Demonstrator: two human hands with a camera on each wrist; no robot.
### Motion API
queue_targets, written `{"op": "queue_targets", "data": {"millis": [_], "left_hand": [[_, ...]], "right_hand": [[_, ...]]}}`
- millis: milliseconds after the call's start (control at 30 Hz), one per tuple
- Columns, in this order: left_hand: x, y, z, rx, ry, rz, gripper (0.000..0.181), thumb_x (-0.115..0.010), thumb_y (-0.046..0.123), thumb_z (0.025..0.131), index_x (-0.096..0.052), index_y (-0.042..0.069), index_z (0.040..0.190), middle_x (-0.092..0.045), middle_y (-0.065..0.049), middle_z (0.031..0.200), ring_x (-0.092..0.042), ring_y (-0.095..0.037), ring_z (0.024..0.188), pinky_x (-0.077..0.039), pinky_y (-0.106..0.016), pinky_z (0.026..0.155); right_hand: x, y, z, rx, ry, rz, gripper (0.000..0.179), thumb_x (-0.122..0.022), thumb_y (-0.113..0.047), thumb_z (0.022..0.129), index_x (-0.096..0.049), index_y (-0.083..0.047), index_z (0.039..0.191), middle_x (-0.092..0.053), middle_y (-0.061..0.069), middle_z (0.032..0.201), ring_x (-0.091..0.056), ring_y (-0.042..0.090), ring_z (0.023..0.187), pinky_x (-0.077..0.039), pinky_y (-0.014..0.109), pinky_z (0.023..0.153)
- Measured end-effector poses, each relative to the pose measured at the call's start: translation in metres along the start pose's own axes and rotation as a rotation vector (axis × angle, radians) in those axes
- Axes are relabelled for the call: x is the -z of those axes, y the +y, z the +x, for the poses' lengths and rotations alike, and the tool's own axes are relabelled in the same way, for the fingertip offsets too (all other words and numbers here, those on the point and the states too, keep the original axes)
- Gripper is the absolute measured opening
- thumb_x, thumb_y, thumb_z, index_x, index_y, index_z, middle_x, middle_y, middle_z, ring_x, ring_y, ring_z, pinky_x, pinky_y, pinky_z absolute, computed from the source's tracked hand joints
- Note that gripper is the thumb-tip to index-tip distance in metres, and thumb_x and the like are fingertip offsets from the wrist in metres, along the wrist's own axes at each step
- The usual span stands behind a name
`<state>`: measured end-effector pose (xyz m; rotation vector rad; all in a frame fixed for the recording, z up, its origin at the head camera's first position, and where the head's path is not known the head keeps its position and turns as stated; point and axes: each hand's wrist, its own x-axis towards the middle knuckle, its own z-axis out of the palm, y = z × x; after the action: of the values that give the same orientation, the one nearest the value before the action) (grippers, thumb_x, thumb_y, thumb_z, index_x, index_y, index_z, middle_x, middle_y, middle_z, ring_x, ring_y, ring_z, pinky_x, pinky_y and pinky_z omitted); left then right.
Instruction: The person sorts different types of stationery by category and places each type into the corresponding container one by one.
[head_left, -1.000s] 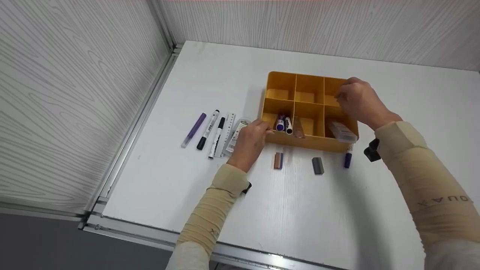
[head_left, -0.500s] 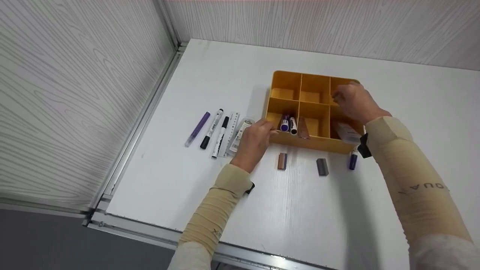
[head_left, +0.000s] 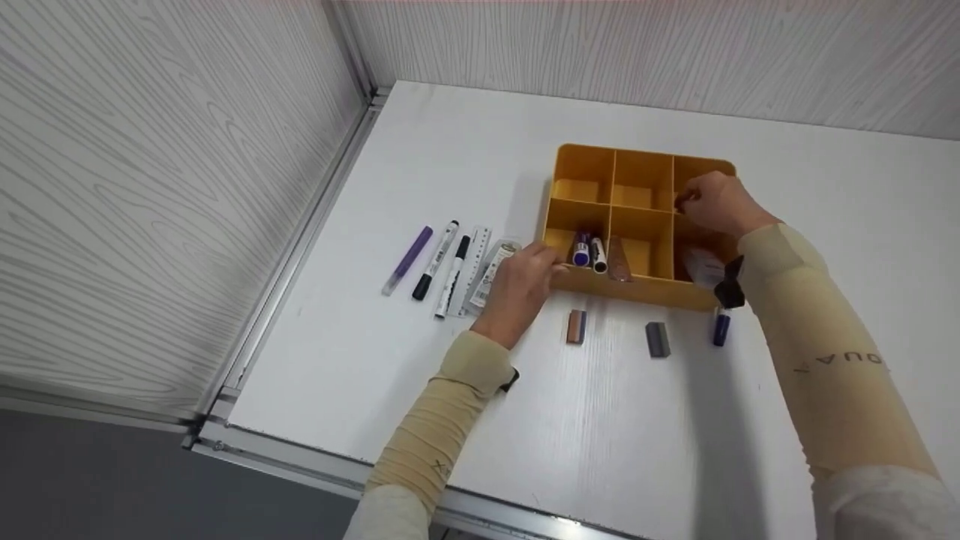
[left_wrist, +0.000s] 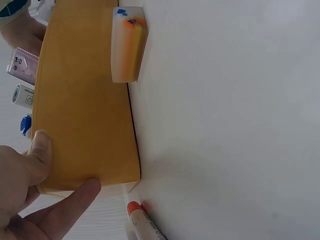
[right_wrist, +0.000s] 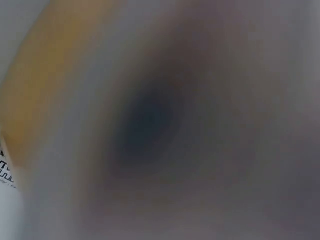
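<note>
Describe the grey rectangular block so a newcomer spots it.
Find the yellow rectangular six-compartment tray on the white table. In the head view, the grey rectangular block lies just below the tray's near wall, between a partly orange block and a dark-blue-capped marker. All-grey colouring sets it apart from both.

In the head view, the white table [head_left: 622,435] is softly lit, and a pale shine is spread down its middle. A long gray shadow is cast by the right arm [head_left: 832,352]. A bright spot is made on the metal rail [head_left: 292,461]. In the left wrist view, the yellow box [left_wrist: 87,100] is shown clearly. The right wrist view is mostly blurred, and its middle is darkened.
</note>
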<state>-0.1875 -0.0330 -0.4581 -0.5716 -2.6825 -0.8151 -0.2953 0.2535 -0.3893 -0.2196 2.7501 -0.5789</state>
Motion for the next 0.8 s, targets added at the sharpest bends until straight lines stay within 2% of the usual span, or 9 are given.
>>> {"op": "queue_targets", "data": {"millis": [133,233,467,667,800], "left_hand": [[0.0011,-0.0003,-0.0003,-0.001,-0.002,0.005,0.023,-0.058,0.025,0.097,-0.072,0.006,0.101,-0.069,-0.004,0.094,-0.067,-0.018,0.083,-0.055,-0.023,0.074],[0.0022,0.0003,0.0007,-0.003,0.002,0.005,0.024,-0.058,0.026,0.097,-0.072,0.006,0.102,-0.069,-0.004,0.094,-0.067,-0.017,0.083,-0.055,-0.023,0.074],[0.0024,0.0013,0.0006,-0.004,0.008,0.012,0.021,-0.058,0.023,0.098,-0.071,0.007,0.101,-0.068,-0.003,0.093,-0.067,-0.017,0.082,-0.055,-0.022,0.072],[0.0017,-0.0004,-0.0007,-0.013,0.016,-0.003,0.025,-0.058,0.028,0.096,-0.071,0.007,0.096,-0.067,-0.003,0.091,-0.066,-0.017,0.080,-0.054,-0.026,0.070],[0.0018,-0.0009,-0.0005,-0.012,0.013,0.010,0.025,-0.057,0.028,0.097,-0.071,0.008,0.097,-0.067,-0.003,0.091,-0.066,-0.018,0.080,-0.054,-0.027,0.070]], "right_hand": [[0.0035,-0.0029,0.0013,-0.057,-0.071,0.018,0.041,-0.036,-0.008,0.096,-0.061,0.009,0.124,-0.059,0.031,0.126,-0.056,0.037,0.102,-0.050,0.051,0.093],[0.0043,-0.0050,0.0014,-0.085,-0.102,-0.001,0.043,-0.032,-0.010,0.099,-0.059,0.009,0.127,-0.058,0.031,0.127,-0.054,0.038,0.104,-0.046,0.057,0.099],[0.0015,-0.0051,0.0012,-0.131,-0.155,-0.062,0.045,-0.025,-0.024,0.104,-0.057,0.003,0.120,-0.054,0.023,0.110,-0.049,0.035,0.096,-0.042,0.049,0.085],[-0.0002,-0.0012,0.0010,-0.086,-0.137,-0.089,0.044,-0.024,-0.026,0.105,-0.057,0.003,0.111,-0.054,0.024,0.108,-0.048,0.036,0.094,-0.041,0.052,0.087],[-0.0005,-0.0003,0.0020,-0.090,-0.138,-0.072,0.047,-0.025,-0.028,0.106,-0.057,0.004,0.118,-0.054,0.025,0.112,-0.049,0.037,0.096,-0.042,0.055,0.091]]}}
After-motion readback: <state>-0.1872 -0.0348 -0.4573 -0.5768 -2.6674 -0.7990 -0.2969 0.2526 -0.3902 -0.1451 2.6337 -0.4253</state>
